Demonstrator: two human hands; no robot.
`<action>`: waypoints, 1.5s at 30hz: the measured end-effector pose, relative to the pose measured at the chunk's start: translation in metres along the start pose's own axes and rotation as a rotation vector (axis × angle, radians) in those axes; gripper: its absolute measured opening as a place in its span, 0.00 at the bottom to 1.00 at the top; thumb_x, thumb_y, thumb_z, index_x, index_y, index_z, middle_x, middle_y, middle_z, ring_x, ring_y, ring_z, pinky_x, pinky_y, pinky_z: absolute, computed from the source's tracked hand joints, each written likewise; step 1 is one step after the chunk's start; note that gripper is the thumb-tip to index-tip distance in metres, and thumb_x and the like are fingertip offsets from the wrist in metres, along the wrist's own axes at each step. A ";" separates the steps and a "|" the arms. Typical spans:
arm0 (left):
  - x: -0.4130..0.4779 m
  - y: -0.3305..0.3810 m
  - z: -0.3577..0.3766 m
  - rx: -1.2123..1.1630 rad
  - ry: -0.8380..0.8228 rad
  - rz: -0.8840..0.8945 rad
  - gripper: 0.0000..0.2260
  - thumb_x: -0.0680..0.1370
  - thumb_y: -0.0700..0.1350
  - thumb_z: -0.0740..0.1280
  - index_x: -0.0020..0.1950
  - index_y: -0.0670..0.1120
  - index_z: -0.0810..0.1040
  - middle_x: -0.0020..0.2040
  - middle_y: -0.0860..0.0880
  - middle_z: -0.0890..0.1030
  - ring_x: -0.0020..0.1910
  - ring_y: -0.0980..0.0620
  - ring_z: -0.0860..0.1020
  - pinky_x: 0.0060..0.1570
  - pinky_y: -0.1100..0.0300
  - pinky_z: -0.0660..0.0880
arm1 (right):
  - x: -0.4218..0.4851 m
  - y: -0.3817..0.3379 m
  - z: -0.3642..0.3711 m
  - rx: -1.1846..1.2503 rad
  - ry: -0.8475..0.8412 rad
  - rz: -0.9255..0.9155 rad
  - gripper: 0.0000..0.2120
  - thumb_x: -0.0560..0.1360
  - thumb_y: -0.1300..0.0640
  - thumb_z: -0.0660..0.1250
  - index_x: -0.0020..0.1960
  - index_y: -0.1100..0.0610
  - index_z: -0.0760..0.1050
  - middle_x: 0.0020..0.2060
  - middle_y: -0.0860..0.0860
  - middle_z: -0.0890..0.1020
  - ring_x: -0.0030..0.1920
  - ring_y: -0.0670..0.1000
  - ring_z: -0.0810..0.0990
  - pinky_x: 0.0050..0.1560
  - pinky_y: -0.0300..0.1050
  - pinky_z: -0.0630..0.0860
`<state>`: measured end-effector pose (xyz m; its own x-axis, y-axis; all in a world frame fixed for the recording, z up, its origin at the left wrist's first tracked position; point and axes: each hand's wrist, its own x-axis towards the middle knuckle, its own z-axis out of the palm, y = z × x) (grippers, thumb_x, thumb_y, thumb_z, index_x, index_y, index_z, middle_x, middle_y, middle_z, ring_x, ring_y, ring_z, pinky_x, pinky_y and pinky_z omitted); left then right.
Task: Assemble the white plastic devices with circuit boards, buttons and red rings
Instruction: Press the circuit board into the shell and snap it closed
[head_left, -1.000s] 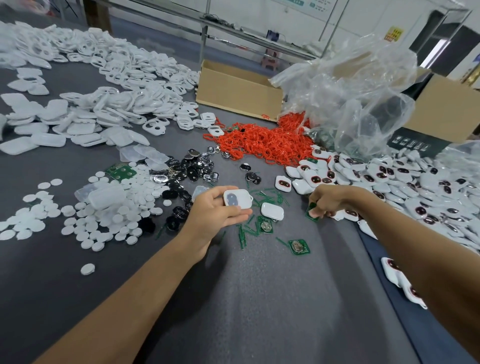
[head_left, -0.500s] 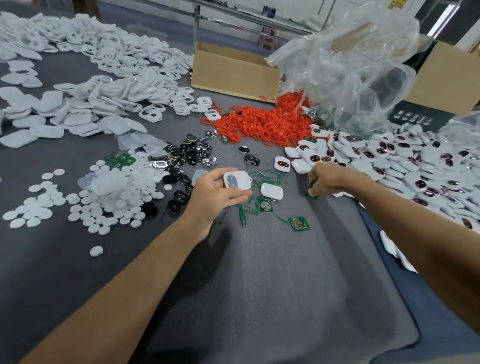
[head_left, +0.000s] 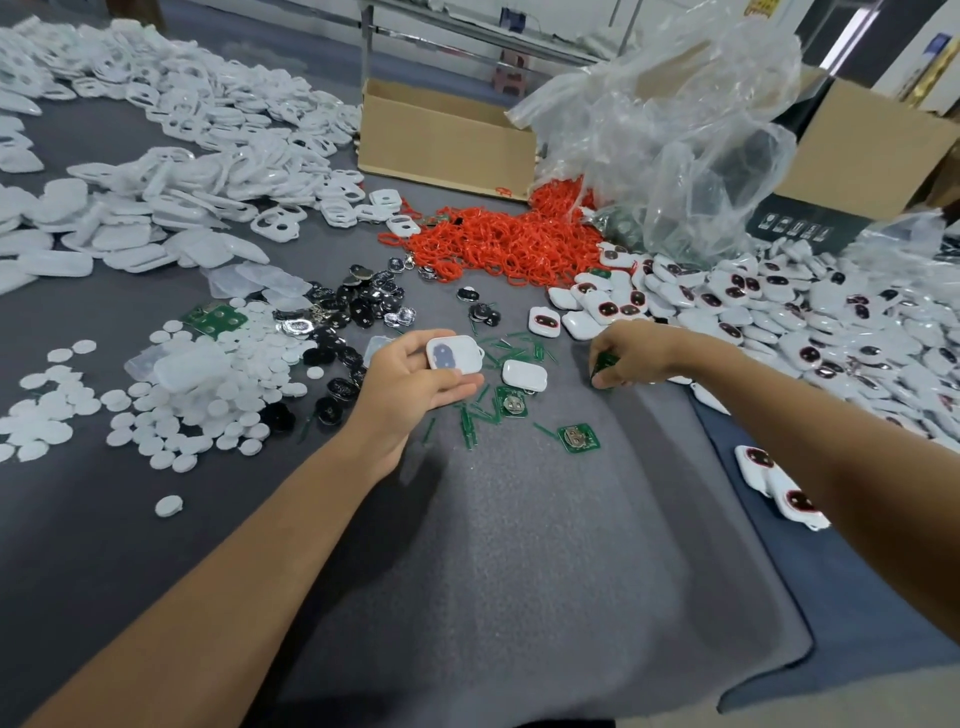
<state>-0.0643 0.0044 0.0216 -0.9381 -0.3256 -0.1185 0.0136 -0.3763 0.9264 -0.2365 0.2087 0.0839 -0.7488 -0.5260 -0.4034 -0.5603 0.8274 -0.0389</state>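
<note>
My left hand (head_left: 410, 384) holds a white plastic shell (head_left: 453, 353) with a grey oval opening, thumb and fingers curled round its edges. My right hand (head_left: 631, 353) pinches a small green circuit board (head_left: 604, 362) just above the grey mat. Another white shell (head_left: 524, 375) lies between my hands. Two green circuit boards (head_left: 578, 438) with round metal cells lie on the mat below it, among green offcuts. A heap of red rings (head_left: 498, 241) lies behind. Black and silver buttons (head_left: 358, 312) are scattered left of centre.
Assembled white devices (head_left: 779, 312) with dark red-ringed buttons pile up at the right. White discs (head_left: 171, 405) and white shell halves (head_left: 156, 171) cover the left. A cardboard box (head_left: 447, 140) and a clear plastic bag (head_left: 675, 135) stand at the back. The near grey mat (head_left: 519, 571) carries nothing.
The camera has moved closer. My right hand has shifted slightly left with the green board in its fingers. My left hand keeps hold of the white shell.
</note>
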 end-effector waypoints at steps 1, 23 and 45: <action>0.000 0.000 0.000 0.001 -0.001 0.001 0.17 0.76 0.25 0.62 0.64 0.35 0.73 0.52 0.38 0.82 0.42 0.48 0.85 0.42 0.63 0.80 | 0.001 -0.001 0.000 -0.005 0.009 -0.012 0.02 0.73 0.58 0.71 0.42 0.55 0.79 0.37 0.55 0.83 0.33 0.48 0.78 0.35 0.40 0.73; 0.001 -0.001 -0.001 0.005 0.013 0.011 0.17 0.76 0.25 0.62 0.63 0.36 0.73 0.52 0.39 0.82 0.44 0.45 0.85 0.47 0.59 0.81 | 0.003 -0.018 0.012 -0.018 0.124 0.008 0.03 0.70 0.61 0.72 0.41 0.59 0.79 0.35 0.51 0.78 0.37 0.49 0.75 0.33 0.40 0.69; -0.002 -0.002 -0.001 0.019 -0.007 0.027 0.16 0.76 0.26 0.62 0.60 0.39 0.75 0.50 0.41 0.83 0.44 0.46 0.85 0.42 0.63 0.80 | -0.056 -0.009 0.076 0.290 0.705 0.001 0.05 0.73 0.65 0.68 0.46 0.59 0.82 0.39 0.54 0.84 0.41 0.55 0.81 0.45 0.48 0.76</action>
<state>-0.0623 0.0048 0.0195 -0.9399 -0.3292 -0.0907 0.0327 -0.3511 0.9358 -0.1625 0.2452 0.0373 -0.8526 -0.4460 0.2724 -0.5172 0.7952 -0.3166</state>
